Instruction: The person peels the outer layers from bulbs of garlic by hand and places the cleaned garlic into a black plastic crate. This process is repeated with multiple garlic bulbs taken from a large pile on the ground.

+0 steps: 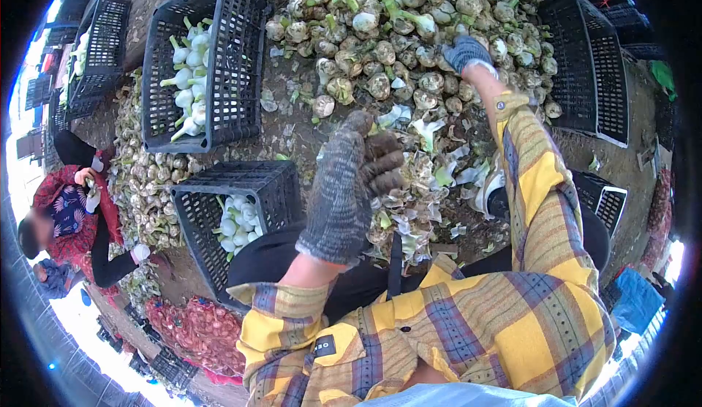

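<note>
My left hand [344,191], in a dirty grey knit glove, is raised over a heap of peeled-off skins and leaf scraps [417,202]. Its fingers are apart and slightly bent, and nothing shows in them. My right hand [468,54], gloved in grey-blue knit, reaches out to a large pile of garlic bulbs [380,85] with soil on their skins and some short green stems. Its fingertips are among the bulbs and blurred, so whether they grip one cannot be made out.
Two black plastic crates hold clean white bulbs on my left: one upper [245,78], one lower [281,187]. More crates [596,70] stand at right. Another person [73,209] sits at far left beside a second garlic pile [150,195]. Red net sacks [201,330] lie lower left.
</note>
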`<state>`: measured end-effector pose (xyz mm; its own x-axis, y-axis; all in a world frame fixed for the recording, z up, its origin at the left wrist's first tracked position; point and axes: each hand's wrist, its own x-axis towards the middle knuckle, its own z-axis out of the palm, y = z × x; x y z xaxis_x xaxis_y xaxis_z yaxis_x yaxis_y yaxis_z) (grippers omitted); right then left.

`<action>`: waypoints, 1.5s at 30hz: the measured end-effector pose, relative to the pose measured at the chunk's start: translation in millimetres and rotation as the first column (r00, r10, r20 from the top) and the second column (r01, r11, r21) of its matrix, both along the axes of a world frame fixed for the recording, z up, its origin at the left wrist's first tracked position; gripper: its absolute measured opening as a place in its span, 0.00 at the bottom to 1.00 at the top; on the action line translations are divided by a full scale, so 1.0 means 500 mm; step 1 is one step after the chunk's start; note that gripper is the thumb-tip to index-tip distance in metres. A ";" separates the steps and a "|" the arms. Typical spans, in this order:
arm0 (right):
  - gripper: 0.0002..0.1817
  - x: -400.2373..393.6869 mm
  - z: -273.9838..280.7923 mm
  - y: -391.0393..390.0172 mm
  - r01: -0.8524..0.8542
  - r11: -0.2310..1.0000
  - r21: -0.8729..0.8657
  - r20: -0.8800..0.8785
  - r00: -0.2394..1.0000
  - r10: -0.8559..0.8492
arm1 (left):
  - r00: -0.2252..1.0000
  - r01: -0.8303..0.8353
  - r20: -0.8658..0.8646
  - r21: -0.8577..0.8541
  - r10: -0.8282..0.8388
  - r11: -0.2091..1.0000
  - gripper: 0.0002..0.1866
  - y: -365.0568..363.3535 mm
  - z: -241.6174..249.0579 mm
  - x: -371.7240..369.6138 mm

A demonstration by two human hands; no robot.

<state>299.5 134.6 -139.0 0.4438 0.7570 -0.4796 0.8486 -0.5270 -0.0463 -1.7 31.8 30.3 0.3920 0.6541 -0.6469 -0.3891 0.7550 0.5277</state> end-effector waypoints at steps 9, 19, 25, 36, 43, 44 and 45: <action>0.15 -0.200 0.109 -0.161 0.634 0.766 -0.106 -0.966 0.118 -0.232 | 0.833 0.321 -0.546 0.601 0.083 0.733 0.24 -0.020 -0.079 0.001; 0.18 -0.315 0.254 -0.269 0.252 0.929 0.270 -0.827 0.555 0.090 | 0.849 0.267 -0.528 0.448 0.012 0.853 0.26 -0.049 -0.021 0.005; 0.18 -0.309 0.335 -0.311 0.130 0.922 0.364 -0.747 0.632 0.206 | 0.821 0.323 -0.546 0.684 0.165 0.655 0.20 -0.061 -0.049 -0.005; 0.15 -0.282 0.255 -0.324 -0.011 0.818 0.575 -0.627 0.637 0.448 | 0.832 0.316 -0.510 0.758 0.217 0.571 0.20 -0.043 -0.096 0.003; 0.11 -0.321 0.300 -0.338 0.023 0.796 0.604 -0.461 0.825 0.326 | 0.986 0.121 -0.117 0.006 -0.119 0.993 0.28 -0.037 -0.030 -0.007; 0.12 -0.311 0.289 -0.335 -0.178 0.729 0.661 -0.279 0.843 0.459 | 0.970 0.173 -0.214 0.258 -0.118 0.951 0.28 -0.042 -0.050 -0.007; 0.12 -0.305 0.285 -0.333 -0.376 0.634 0.676 -0.085 0.815 0.574 | 0.948 0.237 -0.305 0.488 -0.091 0.840 0.28 -0.044 -0.058 -0.005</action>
